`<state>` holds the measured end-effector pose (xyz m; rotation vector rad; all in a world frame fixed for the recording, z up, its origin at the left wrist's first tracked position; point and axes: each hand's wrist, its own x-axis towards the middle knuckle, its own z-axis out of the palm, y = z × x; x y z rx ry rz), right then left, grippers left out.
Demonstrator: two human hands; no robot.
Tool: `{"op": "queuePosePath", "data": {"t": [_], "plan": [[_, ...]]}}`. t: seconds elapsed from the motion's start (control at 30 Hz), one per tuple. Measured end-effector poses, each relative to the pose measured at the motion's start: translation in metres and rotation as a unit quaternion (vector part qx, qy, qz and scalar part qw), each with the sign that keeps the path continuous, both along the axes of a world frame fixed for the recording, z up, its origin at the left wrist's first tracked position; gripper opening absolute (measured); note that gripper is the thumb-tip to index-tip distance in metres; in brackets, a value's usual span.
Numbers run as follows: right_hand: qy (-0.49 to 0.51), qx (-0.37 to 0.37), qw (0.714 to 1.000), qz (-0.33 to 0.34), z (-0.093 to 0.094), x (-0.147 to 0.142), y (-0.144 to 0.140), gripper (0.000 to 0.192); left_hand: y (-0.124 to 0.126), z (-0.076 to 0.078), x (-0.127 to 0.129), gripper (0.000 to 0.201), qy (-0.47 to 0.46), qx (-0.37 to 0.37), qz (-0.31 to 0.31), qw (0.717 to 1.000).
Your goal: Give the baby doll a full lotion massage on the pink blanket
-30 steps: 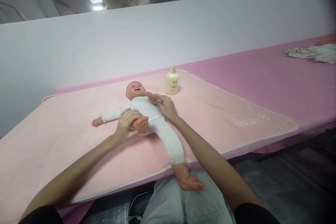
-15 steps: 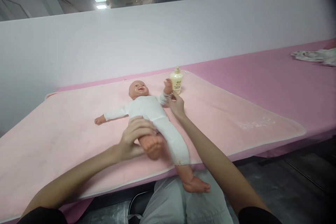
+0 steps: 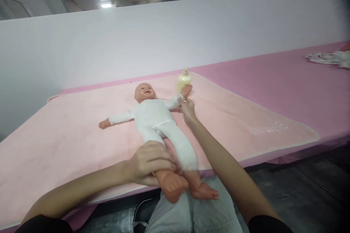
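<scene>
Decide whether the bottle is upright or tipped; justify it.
Upright: the bottle has its narrow top uppermost, though the doll's hand partly covers it.

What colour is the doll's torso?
The doll's torso is white; it shows in the head view.

The worktop over there has a pink cover, and a pale-edged peach towel is spread across part of it. On the towel a doll lies on its back, feet past the near edge, beside a yellow bottle. Far right, directly on the pink, lies a crumpled whitish cloth.
</scene>
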<state>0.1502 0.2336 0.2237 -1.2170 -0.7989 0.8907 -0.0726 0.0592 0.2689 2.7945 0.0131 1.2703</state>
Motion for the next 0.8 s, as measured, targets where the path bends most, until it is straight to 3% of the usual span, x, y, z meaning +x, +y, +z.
{"op": "queuePosePath", "data": {"t": [0.1,0.2,0.27,0.33,0.43,0.5,0.57,0.63,0.73,0.8], "plan": [[0.139,-0.081,0.987,-0.003,-0.001,0.004,0.003,0.019,-0.009,-0.011,0.007,0.027,0.075,0.003,-0.037,0.996],[0.127,-0.064,0.990,-0.007,-0.002,0.004,0.004,0.022,-0.004,-0.002,0.005,0.025,0.074,-0.012,-0.052,0.996],[0.016,0.009,1.000,-0.009,-0.002,0.001,0.001,0.027,0.006,0.013,-0.001,0.028,0.029,-0.032,-0.031,0.999],[-0.137,0.101,0.985,0.017,0.000,-0.005,-0.004,0.033,0.023,0.022,-0.011,0.035,-0.029,-0.053,0.019,0.998],[-0.353,0.187,0.912,0.091,0.004,-0.016,-0.016,0.039,0.055,0.017,-0.026,0.043,-0.088,-0.079,0.140,0.983],[-0.423,0.194,0.878,0.110,0.007,-0.020,-0.021,0.042,0.072,0.007,-0.032,0.042,-0.073,-0.092,0.209,0.971],[-0.397,0.190,0.892,0.104,0.008,-0.020,-0.021,0.043,0.079,0.000,-0.034,0.039,-0.060,-0.094,0.249,0.962],[-0.300,0.172,0.934,0.085,0.006,-0.016,-0.016,0.042,0.074,0.002,-0.032,0.039,-0.071,-0.075,0.240,0.965],[-0.134,0.095,0.986,0.025,0.000,-0.007,-0.004,0.039,0.048,0.010,-0.021,0.038,-0.079,-0.008,0.128,0.989],[-0.031,0.029,0.999,0.001,-0.002,-0.001,0.002,0.032,0.028,0.011,-0.013,0.037,-0.041,0.036,0.039,0.998]]}}
